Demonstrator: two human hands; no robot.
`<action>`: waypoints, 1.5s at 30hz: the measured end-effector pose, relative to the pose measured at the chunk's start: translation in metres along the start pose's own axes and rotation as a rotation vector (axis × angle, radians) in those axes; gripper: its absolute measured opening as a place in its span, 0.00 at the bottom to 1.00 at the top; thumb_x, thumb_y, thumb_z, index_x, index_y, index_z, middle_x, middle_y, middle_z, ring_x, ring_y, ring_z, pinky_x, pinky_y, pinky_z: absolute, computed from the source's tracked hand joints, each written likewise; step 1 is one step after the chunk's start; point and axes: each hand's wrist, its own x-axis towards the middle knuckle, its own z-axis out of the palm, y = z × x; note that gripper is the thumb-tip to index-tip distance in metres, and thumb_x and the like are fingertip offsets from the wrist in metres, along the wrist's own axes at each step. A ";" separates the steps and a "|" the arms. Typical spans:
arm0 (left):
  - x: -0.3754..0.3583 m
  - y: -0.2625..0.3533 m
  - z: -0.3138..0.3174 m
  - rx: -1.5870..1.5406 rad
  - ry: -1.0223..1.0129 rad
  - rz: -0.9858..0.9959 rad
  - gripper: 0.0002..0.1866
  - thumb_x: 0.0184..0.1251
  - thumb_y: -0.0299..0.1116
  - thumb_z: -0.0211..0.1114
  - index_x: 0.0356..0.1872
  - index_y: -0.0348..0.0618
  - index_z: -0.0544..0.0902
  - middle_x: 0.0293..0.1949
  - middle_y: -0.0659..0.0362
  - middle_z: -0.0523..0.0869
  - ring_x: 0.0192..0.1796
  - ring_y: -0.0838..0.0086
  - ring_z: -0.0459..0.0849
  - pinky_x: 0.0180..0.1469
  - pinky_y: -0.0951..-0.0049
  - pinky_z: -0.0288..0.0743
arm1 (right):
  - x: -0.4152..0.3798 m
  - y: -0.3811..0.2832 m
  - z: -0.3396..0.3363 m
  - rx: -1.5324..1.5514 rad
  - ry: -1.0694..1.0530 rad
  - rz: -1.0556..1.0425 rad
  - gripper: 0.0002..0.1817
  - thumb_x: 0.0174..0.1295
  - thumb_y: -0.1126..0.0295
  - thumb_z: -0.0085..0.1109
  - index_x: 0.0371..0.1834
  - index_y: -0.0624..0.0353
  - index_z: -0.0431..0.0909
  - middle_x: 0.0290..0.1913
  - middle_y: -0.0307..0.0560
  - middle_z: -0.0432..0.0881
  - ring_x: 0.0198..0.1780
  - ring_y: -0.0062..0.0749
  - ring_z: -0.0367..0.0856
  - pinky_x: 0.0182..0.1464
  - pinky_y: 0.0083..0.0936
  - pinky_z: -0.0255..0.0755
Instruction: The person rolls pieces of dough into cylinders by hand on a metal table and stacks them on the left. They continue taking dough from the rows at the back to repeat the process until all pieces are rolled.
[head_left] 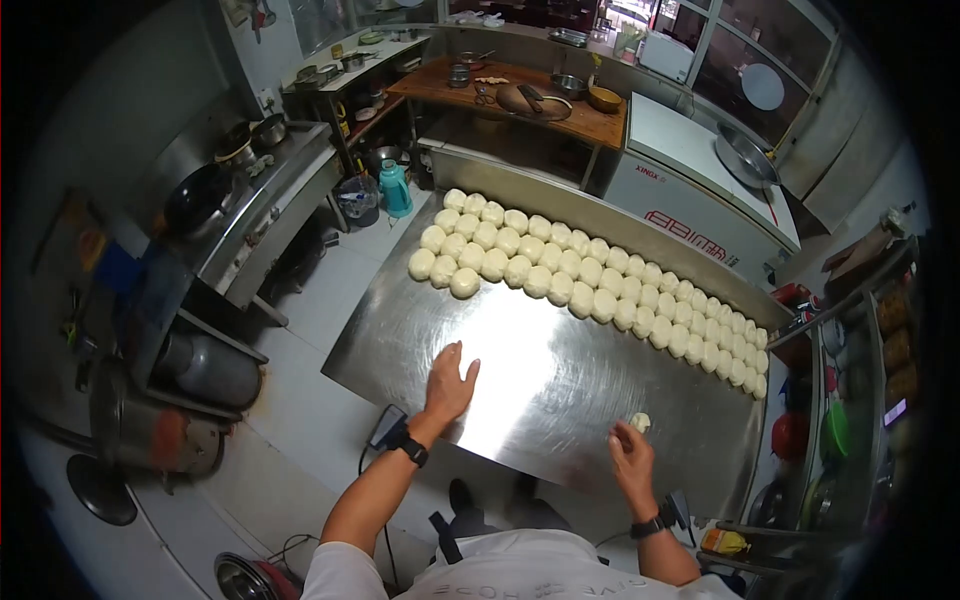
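Note:
Rows of round, pale dough balls (555, 257) lie close together along the far side of a steel table (400, 340). One dough ball (465, 283) sits at the near-left end of the rows. My left hand (452, 382) is over the left part of the table, fingers stretched and thumb apart, holding nothing. At the right, the bent fingers of my right hand (631, 460) are closed at a small piece of dough (641, 422). That piece is partly hidden by the fingers and lies apart from the rows.
A raised metal edge (600, 215) runs behind the dough. Beyond stand a wooden table (430, 78) and a white chest freezer (650, 190). A stove counter (240, 200) and a teal thermos (395, 190) are left; shelves with bowls (835, 430) are right.

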 end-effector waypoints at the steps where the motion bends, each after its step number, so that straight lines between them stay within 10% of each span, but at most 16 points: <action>1: 0.006 -0.006 -0.019 0.017 0.005 -0.034 0.32 0.77 0.43 0.63 0.68 0.24 0.73 0.68 0.33 0.75 0.69 0.41 0.74 0.73 0.52 0.67 | 0.013 -0.015 0.018 0.047 -0.014 -0.011 0.19 0.69 0.73 0.64 0.61 0.69 0.81 0.53 0.57 0.88 0.56 0.38 0.89 0.58 0.32 0.82; 15: 0.144 -0.127 -0.095 -0.004 0.012 -0.268 0.29 0.76 0.45 0.61 0.64 0.26 0.79 0.54 0.36 0.85 0.57 0.48 0.85 0.63 0.58 0.76 | 0.202 -0.106 0.270 -0.025 -0.089 -0.172 0.22 0.62 0.57 0.70 0.52 0.63 0.87 0.36 0.54 0.87 0.38 0.46 0.86 0.45 0.39 0.80; 30: 0.277 -0.161 -0.051 -0.055 -0.369 -0.209 0.27 0.67 0.48 0.67 0.50 0.28 0.84 0.54 0.32 0.83 0.58 0.40 0.83 0.62 0.48 0.76 | 0.309 -0.144 0.387 -0.726 -0.004 0.155 0.27 0.57 0.45 0.72 0.39 0.64 0.88 0.41 0.59 0.89 0.43 0.56 0.89 0.44 0.49 0.81; 35: 0.279 -0.171 -0.037 -0.046 -0.344 -0.213 0.26 0.58 0.46 0.74 0.47 0.33 0.83 0.48 0.39 0.84 0.55 0.45 0.83 0.57 0.48 0.78 | 0.317 -0.149 0.401 -0.761 -0.045 0.328 0.35 0.51 0.39 0.73 0.48 0.59 0.87 0.48 0.60 0.85 0.51 0.55 0.86 0.51 0.46 0.81; 40: 0.261 -0.171 -0.043 -0.313 -0.248 -0.157 0.18 0.58 0.36 0.72 0.41 0.39 0.74 0.37 0.40 0.85 0.44 0.43 0.86 0.50 0.50 0.78 | 0.283 -0.147 0.419 -0.621 0.268 -0.185 0.19 0.44 0.61 0.78 0.33 0.61 0.80 0.41 0.59 0.82 0.42 0.56 0.81 0.42 0.50 0.76; 45: 0.234 -0.162 -0.106 -0.330 -0.233 -0.141 0.12 0.62 0.21 0.63 0.46 0.37 0.75 0.42 0.39 0.85 0.47 0.42 0.84 0.52 0.50 0.77 | 0.234 -0.155 0.417 -0.456 0.077 -0.187 0.14 0.52 0.75 0.70 0.39 0.61 0.75 0.39 0.60 0.80 0.42 0.60 0.80 0.45 0.49 0.74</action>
